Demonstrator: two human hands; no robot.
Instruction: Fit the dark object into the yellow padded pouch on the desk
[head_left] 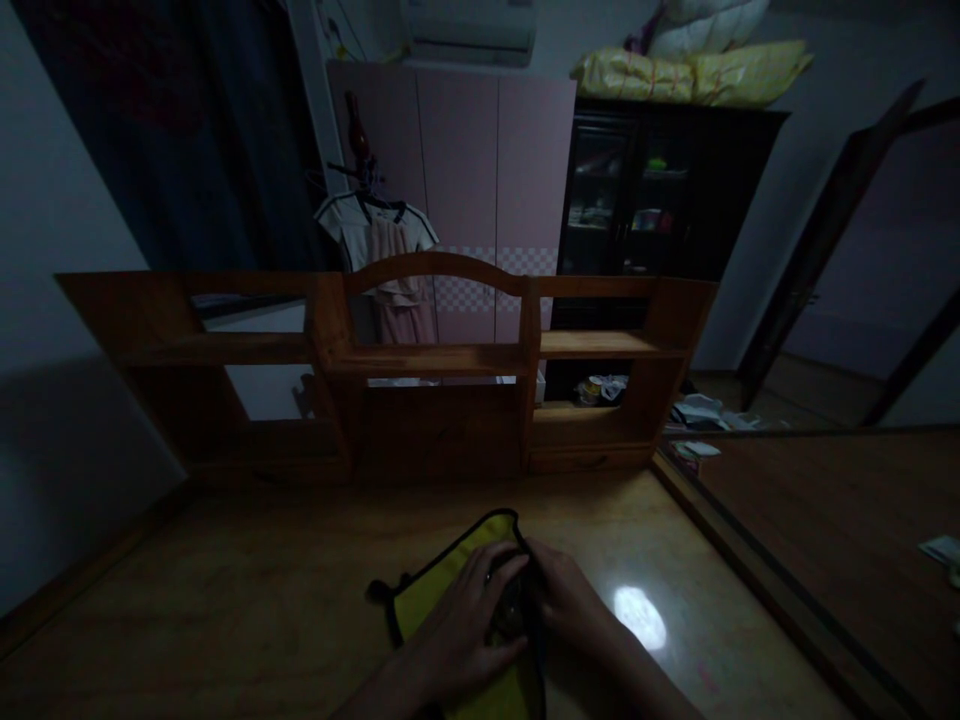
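curls left hand (474,608) round dark thing (511,606) | bends right hand (556,580), can't tell grip | has yellow cloth (429,602) out, not letting go yet

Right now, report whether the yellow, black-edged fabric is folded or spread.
Spread on the left: the fabric shows two corners; beneath the left hand, cannot tell.

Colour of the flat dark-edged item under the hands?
Yellow-green fabric-like item, black edging; head view.

Left hand (480,610) curved, thumb apart from fingers, right hand (559,582) just beside it, bare forearms (641,662) slanting inward.
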